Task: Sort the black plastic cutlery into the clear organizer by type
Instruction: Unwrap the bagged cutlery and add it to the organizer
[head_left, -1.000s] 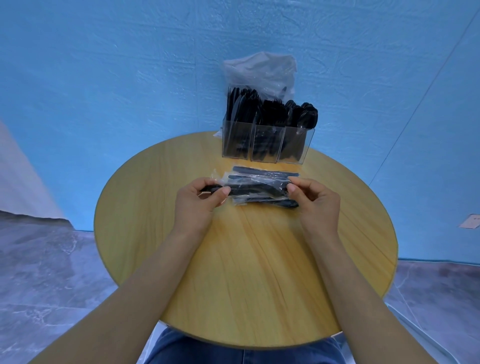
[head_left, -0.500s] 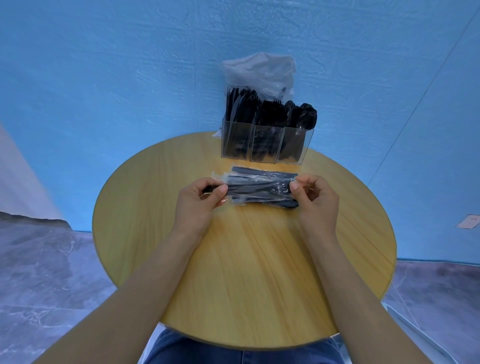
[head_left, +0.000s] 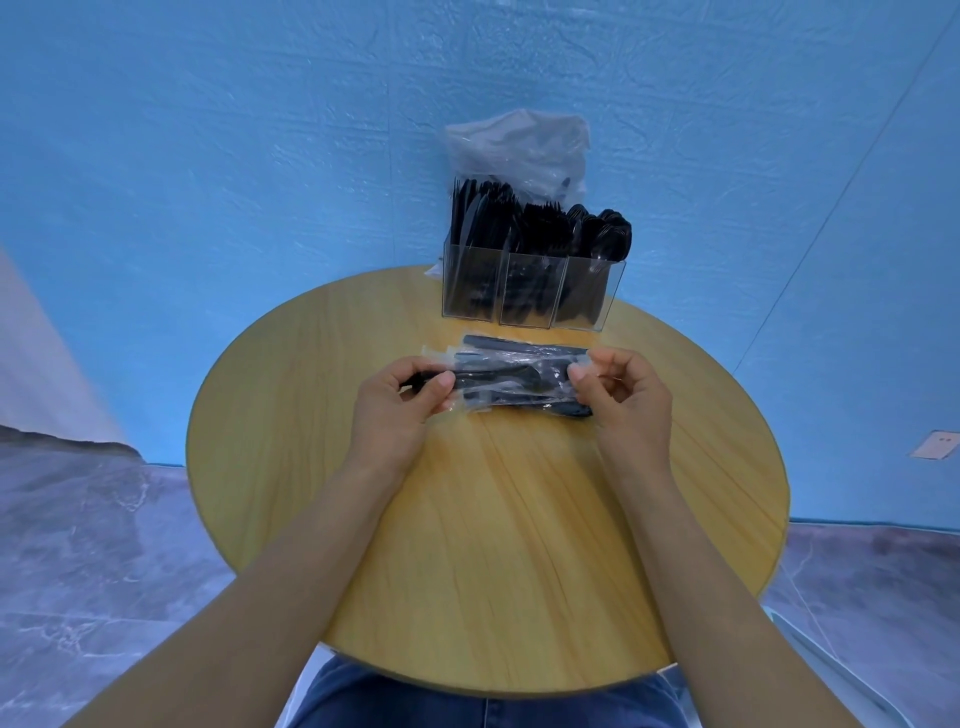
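Blue trousers (head_left: 483, 701) at the bottom edge, then the round wooden counter (head_left: 493, 545) filling mid-frame. At centre, left hand (head_left: 402, 402) pinching one end of a clear-wrapped cutlery packet (head_left: 511, 376); right hand (head_left: 621, 397) pinching the wrapper at the other end. More wrapped packets (head_left: 519, 347) flat just behind and beneath. Beyond, near the far edge, clear organizer (head_left: 530, 291), three compartments packed with upright black cutlery (head_left: 540, 228). Behind that, crumpled plastic bag (head_left: 519, 148) against the blue wall (head_left: 260, 130). Grey floor (head_left: 78, 519) lower left.
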